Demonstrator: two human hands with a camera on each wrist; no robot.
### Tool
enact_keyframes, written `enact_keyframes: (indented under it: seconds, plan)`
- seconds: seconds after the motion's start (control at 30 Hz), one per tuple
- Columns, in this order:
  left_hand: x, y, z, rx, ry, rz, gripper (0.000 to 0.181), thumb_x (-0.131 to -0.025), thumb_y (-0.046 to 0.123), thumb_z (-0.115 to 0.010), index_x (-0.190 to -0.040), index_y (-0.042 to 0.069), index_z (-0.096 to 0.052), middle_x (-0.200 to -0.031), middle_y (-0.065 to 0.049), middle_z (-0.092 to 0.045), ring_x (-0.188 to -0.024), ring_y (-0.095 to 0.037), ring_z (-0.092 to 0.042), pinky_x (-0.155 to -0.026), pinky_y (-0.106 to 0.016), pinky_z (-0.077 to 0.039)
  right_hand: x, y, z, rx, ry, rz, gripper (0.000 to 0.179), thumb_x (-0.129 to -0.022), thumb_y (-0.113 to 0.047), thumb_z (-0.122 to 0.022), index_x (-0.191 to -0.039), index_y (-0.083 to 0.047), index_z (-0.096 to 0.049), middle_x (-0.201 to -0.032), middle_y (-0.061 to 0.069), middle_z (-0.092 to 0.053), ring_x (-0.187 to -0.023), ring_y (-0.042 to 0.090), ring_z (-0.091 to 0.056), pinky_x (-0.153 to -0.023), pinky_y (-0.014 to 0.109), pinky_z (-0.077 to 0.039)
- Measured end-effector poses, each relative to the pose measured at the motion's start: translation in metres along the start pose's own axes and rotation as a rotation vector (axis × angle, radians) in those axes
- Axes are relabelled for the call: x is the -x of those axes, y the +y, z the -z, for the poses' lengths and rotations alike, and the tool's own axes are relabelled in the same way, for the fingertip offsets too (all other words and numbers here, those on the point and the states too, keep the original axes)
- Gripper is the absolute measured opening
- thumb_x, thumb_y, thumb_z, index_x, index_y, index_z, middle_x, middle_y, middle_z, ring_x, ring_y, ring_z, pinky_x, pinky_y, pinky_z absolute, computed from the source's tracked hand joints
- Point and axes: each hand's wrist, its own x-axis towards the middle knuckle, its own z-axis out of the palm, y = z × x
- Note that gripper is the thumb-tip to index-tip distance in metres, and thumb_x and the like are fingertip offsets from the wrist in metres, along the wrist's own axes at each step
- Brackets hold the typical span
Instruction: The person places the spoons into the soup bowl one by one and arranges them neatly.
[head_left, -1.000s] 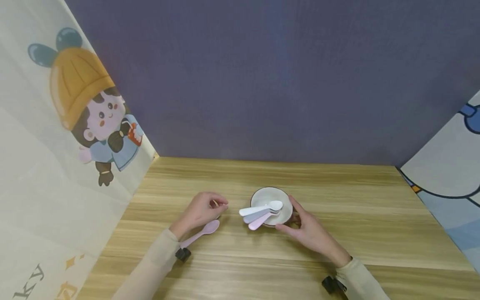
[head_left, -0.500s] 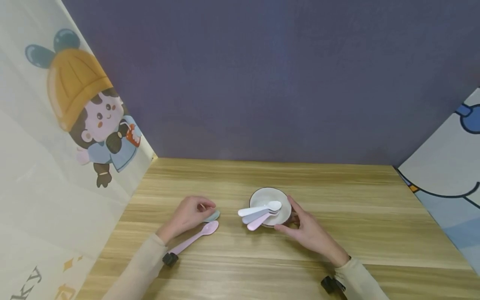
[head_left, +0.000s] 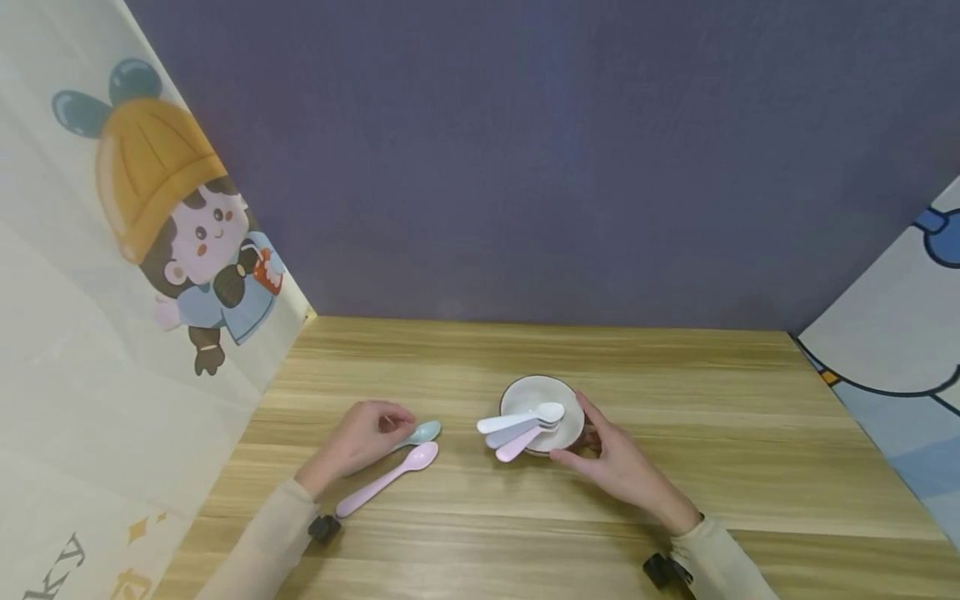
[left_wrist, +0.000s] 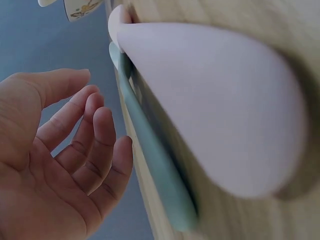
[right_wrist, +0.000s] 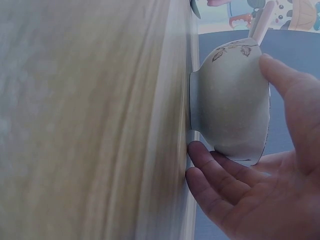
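Note:
My left hand (head_left: 363, 437) hovers with loosely bent fingers over the handle of a light green spoon (head_left: 426, 432). In the left wrist view a gap shows between the fingers and this spoon (left_wrist: 150, 142). A pink spoon (head_left: 386, 485) lies on the table nearer to me, its handle large in the left wrist view. With thumb and fingers round its right side, my right hand (head_left: 618, 467) holds a white bowl (head_left: 531, 390) that stands upright. A white spoon (head_left: 504, 424), a greyish-lavender spoon (head_left: 501, 437) and another pink spoon (head_left: 513, 448) lean in the bowl, handles over the left rim.
The wooden table (head_left: 480, 533) meets a dark blue-grey panel (head_left: 480, 167) at the back. A wall with a cartoon figure (head_left: 202, 225) rises on the left, and a printed panel (head_left: 892, 333) on the right. A black wrist camera (head_left: 324, 529) sits at the left cuff.
My left hand has drawn back to the left and towards me, uncovering the green spoon and the pink spoon's handle. The right hand and the bowl have stayed put.

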Motion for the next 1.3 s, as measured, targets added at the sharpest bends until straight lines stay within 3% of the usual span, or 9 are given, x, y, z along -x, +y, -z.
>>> enact_keyframes:
  seconds: [0.37, 0.63, 0.97, 1.3]
  plan:
    - [0.010, -0.013, 0.000, -0.020, -0.004, -0.009, 0.010, -0.094, 0.021, -0.080, -0.103, 0.019, -0.084, -0.082, 0.012, -0.070, -0.075, -0.003, -0.059, -0.069, -0.022, -0.049, -0.001, 0.002, -0.001, -0.004, -0.009, -0.002, 0.112, -0.089, -0.051, -0.085, -0.169, -0.003, -0.022, -0.121, 0.004, -0.077, -0.109, 0.014, -0.074, -0.098, 0.038, -0.060]
    - [0.019, -0.018, 0.003, -0.005, -0.024, 0.006, 0.013, -0.094, 0.018, -0.080, -0.107, 0.015, -0.083, -0.083, 0.010, -0.070, -0.074, -0.004, -0.058, -0.066, -0.022, -0.049, 0.000, -0.001, 0.002, -0.008, -0.006, 0.014, 0.109, -0.090, -0.048, -0.084, -0.168, -0.002, -0.024, -0.127, 0.011, -0.075, -0.110, 0.017, -0.075, -0.098, 0.043, -0.060]
    - [0.023, -0.021, 0.007, -0.028, -0.040, 0.028, 0.017, -0.093, 0.021, -0.081, -0.110, 0.015, -0.082, -0.083, 0.010, -0.070, -0.072, -0.005, -0.058, -0.065, -0.022, -0.048, 0.000, 0.002, -0.001, -0.002, -0.006, 0.008, 0.111, -0.090, -0.049, -0.085, -0.169, -0.003, -0.022, -0.123, 0.007, -0.077, -0.110, 0.015, -0.075, -0.097, 0.036, -0.060]
    - [0.028, -0.026, 0.013, -0.025, -0.080, -0.014, 0.023, -0.092, 0.020, -0.083, -0.112, 0.010, -0.081, -0.086, 0.009, -0.070, -0.075, -0.002, -0.059, -0.067, -0.021, -0.050, 0.000, 0.003, -0.001, -0.035, -0.014, 0.005, 0.112, -0.089, -0.049, -0.085, -0.169, -0.005, -0.022, -0.123, 0.005, -0.077, -0.111, 0.014, -0.075, -0.100, 0.039, -0.059]
